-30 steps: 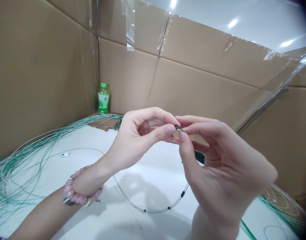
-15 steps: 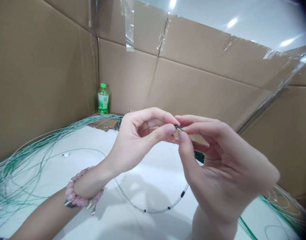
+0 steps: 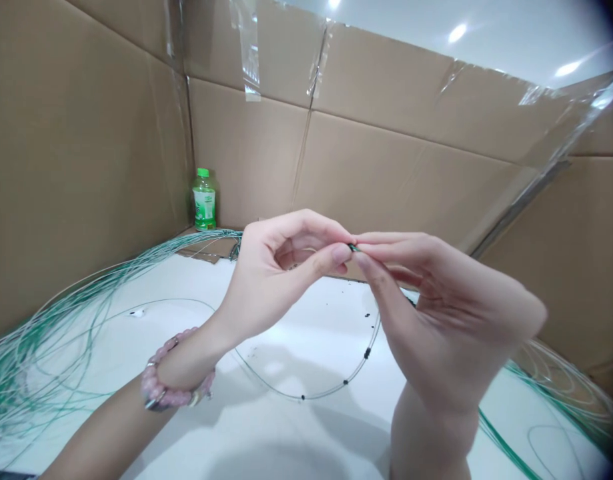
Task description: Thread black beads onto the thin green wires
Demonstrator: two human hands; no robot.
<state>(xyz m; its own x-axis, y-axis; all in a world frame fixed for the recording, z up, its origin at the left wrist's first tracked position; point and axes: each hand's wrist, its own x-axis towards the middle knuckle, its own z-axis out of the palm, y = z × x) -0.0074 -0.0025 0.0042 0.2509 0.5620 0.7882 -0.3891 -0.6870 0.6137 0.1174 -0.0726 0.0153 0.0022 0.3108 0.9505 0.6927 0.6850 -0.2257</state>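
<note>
My left hand (image 3: pixel 286 273), a pink bead bracelet (image 3: pixel 169 373) on its wrist, pinches a small dark piece (image 3: pixel 353 247) between thumb and forefinger. From the other side my right hand (image 3: pixel 436 320) closes its thumb and fingertips on a thin green wire at that same piece, so the fingertips of both hands meet. Most of the wire end is covered by the fingers. Below them a thin green and pale cable (image 3: pixel 271 387) hangs in a loop, with a few small black sleeves (image 3: pixel 367 353) on it.
Many green and white wires (image 3: pixel 61 327) lie bundled on the left, more (image 3: pixel 511 443) on the right. A green-capped bottle (image 3: pixel 205 203) stands in the back corner against cardboard walls (image 3: pixel 386 180). On the white table (image 3: pixel 266 440) are a small white object (image 3: pixel 137 313) and black specks.
My right fingertips have moved closer to the left ones, and the silvery bit between them is now covered. The hanging loop has shifted slightly upward and right.
</note>
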